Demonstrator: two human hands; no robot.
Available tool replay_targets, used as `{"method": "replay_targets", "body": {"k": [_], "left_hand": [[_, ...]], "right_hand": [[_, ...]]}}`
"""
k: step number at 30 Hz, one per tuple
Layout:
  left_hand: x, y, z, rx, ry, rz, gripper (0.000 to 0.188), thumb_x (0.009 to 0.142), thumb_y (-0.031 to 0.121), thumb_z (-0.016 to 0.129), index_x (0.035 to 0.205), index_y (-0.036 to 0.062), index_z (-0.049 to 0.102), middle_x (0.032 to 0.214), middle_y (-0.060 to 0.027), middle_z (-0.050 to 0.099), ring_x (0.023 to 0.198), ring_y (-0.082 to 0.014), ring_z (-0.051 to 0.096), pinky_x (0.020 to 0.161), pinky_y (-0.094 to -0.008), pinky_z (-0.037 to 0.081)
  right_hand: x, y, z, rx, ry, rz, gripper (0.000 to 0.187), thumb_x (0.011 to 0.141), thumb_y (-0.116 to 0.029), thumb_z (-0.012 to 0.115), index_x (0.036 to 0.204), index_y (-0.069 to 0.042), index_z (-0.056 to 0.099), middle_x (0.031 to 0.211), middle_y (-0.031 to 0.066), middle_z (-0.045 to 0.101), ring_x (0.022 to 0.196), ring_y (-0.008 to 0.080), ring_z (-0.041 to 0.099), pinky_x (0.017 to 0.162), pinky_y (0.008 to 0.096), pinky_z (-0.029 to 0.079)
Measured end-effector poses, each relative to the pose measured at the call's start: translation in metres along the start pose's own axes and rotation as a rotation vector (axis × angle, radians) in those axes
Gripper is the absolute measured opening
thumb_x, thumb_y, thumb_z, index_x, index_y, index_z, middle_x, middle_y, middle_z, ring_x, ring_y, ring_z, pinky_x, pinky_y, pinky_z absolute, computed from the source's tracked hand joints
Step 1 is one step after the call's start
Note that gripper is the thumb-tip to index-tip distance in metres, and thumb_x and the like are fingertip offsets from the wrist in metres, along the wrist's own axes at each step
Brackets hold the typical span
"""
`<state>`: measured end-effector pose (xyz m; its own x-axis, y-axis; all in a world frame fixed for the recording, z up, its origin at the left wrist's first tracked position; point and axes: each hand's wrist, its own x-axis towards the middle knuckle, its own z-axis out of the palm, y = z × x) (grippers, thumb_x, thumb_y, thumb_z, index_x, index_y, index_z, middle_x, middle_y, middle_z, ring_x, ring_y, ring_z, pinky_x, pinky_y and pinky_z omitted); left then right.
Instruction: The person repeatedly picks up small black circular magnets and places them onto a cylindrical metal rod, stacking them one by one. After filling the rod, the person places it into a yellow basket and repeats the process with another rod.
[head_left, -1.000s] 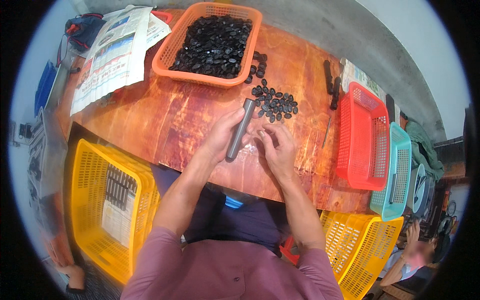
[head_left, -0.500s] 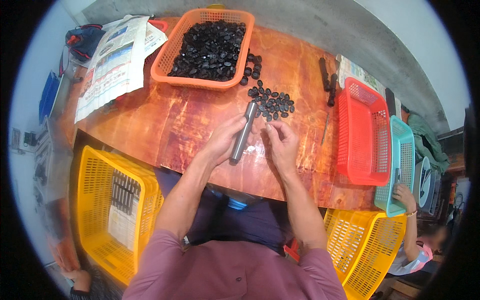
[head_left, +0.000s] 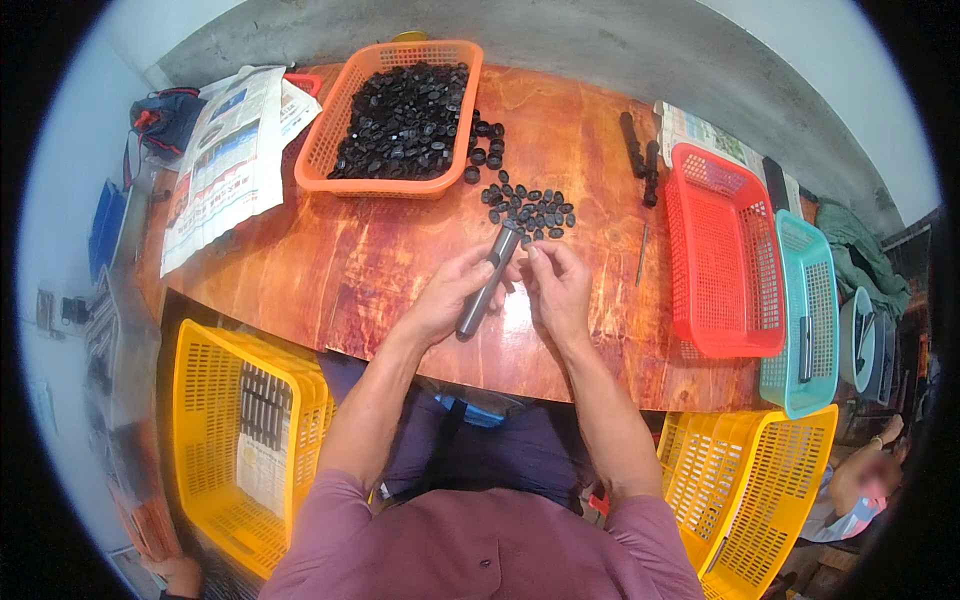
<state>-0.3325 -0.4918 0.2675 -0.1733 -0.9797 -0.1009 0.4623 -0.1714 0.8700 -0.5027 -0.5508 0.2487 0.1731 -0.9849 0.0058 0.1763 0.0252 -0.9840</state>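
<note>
My left hand (head_left: pixel 455 290) is wrapped round a dark grey metal tube (head_left: pixel 484 285), which tilts with its upper end away from me. A slot or dark mark shows on its side near my thumb. My right hand (head_left: pixel 561 290) is beside the tube's upper end, thumb and forefinger pinched together; whatever is between them is too small or hidden to make out. Just beyond both hands lies a loose group of small black oval caps (head_left: pixel 536 212) on the reddish-brown wooden table (head_left: pixel 400 265).
An orange basket (head_left: pixel 388 187) full of black caps stands at the back, with round black pieces (head_left: pixel 477 157) beside it. Red (head_left: pixel 725 255) and turquoise (head_left: pixel 822 290) baskets stand right, near a thin rod (head_left: pixel 642 255). Yellow crates (head_left: pixel 240 345) flank me. A person (head_left: pixel 860 480) sits at right.
The other person's hand has left the turquoise basket, where a dark tube shows. My view has shifted slightly; my hands keep nearly the same pose, the tube's upper end now nearer the caps.
</note>
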Motion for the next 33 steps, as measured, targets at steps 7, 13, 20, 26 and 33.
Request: {"method": "replay_targets", "body": {"k": [7,13,20,26,33], "left_hand": [[-0.007,0.012,0.024,0.643,0.017,0.079,0.046,0.102,0.015,0.056,0.146,0.0029,0.051,0.112,-0.0134,0.064,0.098,-0.0245,0.064,0.086,-0.0357,0.052],[-0.006,0.025,0.05,1.405,-0.026,0.413,0.044,0.091,0.012,0.068,0.134,0.0041,0.059,0.104,-0.0175,0.062,0.094,-0.0361,0.063,0.079,-0.0443,0.052],[0.003,-0.007,0.039,1.614,0.025,0.624,0.038,0.087,0.011,0.073,0.124,0.0068,0.064,0.099,-0.0108,0.064,0.091,-0.0321,0.065,0.076,-0.0426,0.054],[-0.004,-0.009,0.043,1.51,0.085,0.615,0.034,0.089,0.012,0.073,0.121,0.0052,0.065,0.104,-0.0122,0.064,0.098,-0.0323,0.064,0.082,-0.0413,0.054],[-0.006,-0.01,0.042,1.48,0.049,0.567,0.036,0.087,0.011,0.075,0.12,0.0036,0.064,0.105,-0.0135,0.064,0.099,-0.0341,0.064,0.086,-0.0421,0.053]], "right_hand": [[0.005,-0.025,-0.016,0.108,-0.136,0.155,0.028,0.104,-0.026,0.06,0.099,-0.001,0.07,0.074,-0.0003,0.06,0.059,0.0055,0.051,0.051,0.023,0.04],[0.013,-0.047,-0.049,-0.469,-0.329,0.038,0.027,0.095,-0.021,0.066,0.106,0.002,0.073,0.094,0.0118,0.072,0.088,0.0212,0.067,0.081,0.0337,0.053],[0.005,-0.037,-0.066,-0.469,-0.354,0.083,0.02,0.096,-0.009,0.065,0.11,0.003,0.071,0.092,0.0036,0.071,0.083,0.01,0.063,0.071,0.0262,0.051],[-0.011,-0.05,-0.066,-0.416,-0.317,0.141,0.023,0.091,-0.007,0.069,0.111,0.002,0.073,0.102,0.0113,0.072,0.09,0.0147,0.067,0.079,0.0296,0.054],[-0.016,-0.034,-0.071,-0.398,-0.328,-0.052,0.023,0.088,-0.002,0.071,0.111,0.002,0.073,0.108,0.012,0.073,0.099,0.0211,0.069,0.09,0.032,0.053]]}}
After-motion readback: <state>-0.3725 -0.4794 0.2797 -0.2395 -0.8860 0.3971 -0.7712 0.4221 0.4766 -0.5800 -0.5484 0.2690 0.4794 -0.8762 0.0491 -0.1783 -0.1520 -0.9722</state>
